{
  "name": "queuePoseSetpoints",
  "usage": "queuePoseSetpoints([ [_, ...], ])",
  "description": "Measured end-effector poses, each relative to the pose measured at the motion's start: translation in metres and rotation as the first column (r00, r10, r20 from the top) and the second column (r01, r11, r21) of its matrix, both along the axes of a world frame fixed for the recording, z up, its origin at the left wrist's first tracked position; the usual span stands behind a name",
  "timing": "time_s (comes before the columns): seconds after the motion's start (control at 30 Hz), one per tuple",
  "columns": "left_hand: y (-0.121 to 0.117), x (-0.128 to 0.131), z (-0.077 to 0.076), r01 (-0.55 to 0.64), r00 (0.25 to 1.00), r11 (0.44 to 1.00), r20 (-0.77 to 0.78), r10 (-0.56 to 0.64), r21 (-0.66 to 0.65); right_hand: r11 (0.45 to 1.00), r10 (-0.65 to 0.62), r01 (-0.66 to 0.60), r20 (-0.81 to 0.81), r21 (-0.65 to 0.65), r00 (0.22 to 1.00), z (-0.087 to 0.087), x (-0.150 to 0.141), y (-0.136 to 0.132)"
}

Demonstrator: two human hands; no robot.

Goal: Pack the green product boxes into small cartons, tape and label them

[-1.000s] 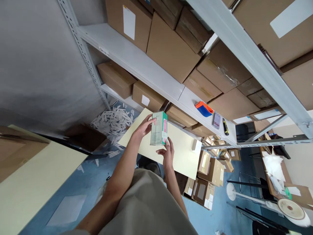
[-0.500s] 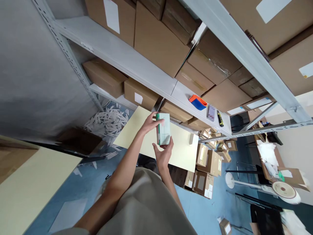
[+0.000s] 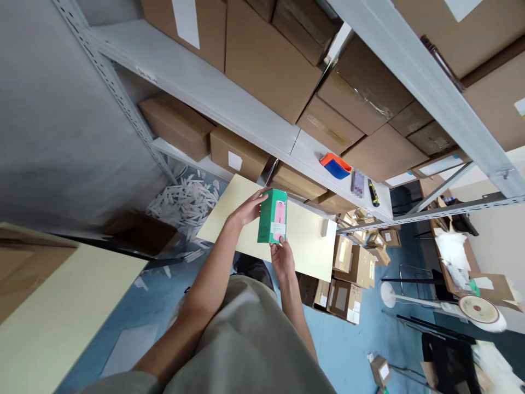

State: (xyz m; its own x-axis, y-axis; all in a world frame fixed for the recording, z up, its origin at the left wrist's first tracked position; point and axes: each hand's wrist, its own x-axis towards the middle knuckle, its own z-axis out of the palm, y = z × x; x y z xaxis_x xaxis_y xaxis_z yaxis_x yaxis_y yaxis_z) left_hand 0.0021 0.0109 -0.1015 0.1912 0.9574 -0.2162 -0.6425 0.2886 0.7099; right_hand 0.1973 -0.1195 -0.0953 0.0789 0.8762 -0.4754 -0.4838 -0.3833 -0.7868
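A small green carton point(image 3: 267, 219) with a pink picture on one side is held up above a pale yellow board point(image 3: 305, 241). My left hand point(image 3: 251, 208) grips its upper left edge, the fingers partly hidden behind it. At the carton's lower end, my right hand point(image 3: 282, 258) pinches the bottom right corner with thumb and fingers. A small white box point(image 3: 328, 227) stands at the board's right end, apart from both hands.
Metal shelving point(image 3: 254, 131) with brown cardboard boxes point(image 3: 266, 60) rises in front. On one shelf lie an orange and blue object point(image 3: 336, 165) and a yellow-black cutter point(image 3: 373, 192). White paper scraps point(image 3: 182, 202) heap at left. A fan point(image 3: 478, 311) and stacked cartons point(image 3: 344, 298) are at right.
The carton has been turned, so its green and pink sides now face me instead of the pale one. My right hand has closed from an open-fingered hold onto the lower corner.
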Motion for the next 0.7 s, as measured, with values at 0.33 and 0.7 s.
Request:
queuePoseSetpoints([
  [0.33,-0.009,-0.011,-0.01,-0.02,0.997,1.0,0.072,0.02,0.0,0.986,0.028,-0.066,-0.237,-0.153,0.971,0.009,-0.009,-0.001],
  [0.7,-0.001,-0.016,-0.005,-0.182,0.955,0.98,-0.251,0.156,-0.084,0.952,0.059,-0.249,0.694,0.177,0.718,0.013,-0.033,-0.011],
])
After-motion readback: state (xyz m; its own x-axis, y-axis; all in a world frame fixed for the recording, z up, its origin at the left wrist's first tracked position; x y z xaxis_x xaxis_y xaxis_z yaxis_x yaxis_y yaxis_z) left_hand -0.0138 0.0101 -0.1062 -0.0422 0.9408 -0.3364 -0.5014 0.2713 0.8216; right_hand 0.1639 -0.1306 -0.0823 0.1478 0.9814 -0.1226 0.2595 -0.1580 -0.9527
